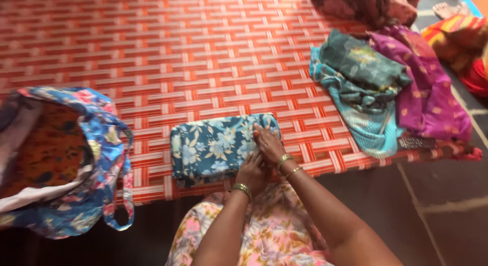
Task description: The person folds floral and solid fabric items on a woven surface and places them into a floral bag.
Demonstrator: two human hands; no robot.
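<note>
1. the folded blue flower cloth (216,146) lies near the front edge of the woven orange and white bed (168,57).
2. the right hand (268,143) lies flat on the cloth's right end, fingers together, pressing and not gripping.
3. the left hand (252,170) touches the cloth's near corner. i cannot tell if its grip is closed on the cloth.
4. to press well, i think both palms should push flat and slide along the fold.
5. the front edge is very close, so the cloth could slip off.
6. an open blue flower bag (76,159) sits to the left.
7. a pile of green and purple clothes (386,88) sits to the right.
8. the most open room is on the far side of the cloth.
</note>
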